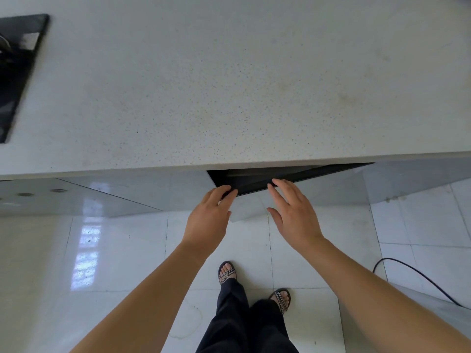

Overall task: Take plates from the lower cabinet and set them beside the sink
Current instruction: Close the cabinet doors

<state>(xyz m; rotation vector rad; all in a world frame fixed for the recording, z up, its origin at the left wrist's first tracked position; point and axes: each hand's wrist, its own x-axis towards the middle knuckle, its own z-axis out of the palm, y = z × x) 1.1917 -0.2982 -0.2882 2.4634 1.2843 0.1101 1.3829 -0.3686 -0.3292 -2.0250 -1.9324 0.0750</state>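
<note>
The lower cabinet door [246, 210], a glossy pale grey panel, stands partly open under the speckled white countertop [229, 85]. A dark gap [293, 175] shows into the cabinet behind the door. No plates are visible inside, and no sink is in view. My left hand [210, 217] rests its fingertips on the door's top edge at the left. To the right, my right hand [293, 212] touches the same edge with straight, spread fingers. Neither hand holds anything.
A black cooktop [15, 72] is set into the counter at far left, with round knobs [25, 194] on the front below it. A black cable [413, 275] trails across the white tiled floor at right. My sandalled feet [226, 272] stand just behind the door.
</note>
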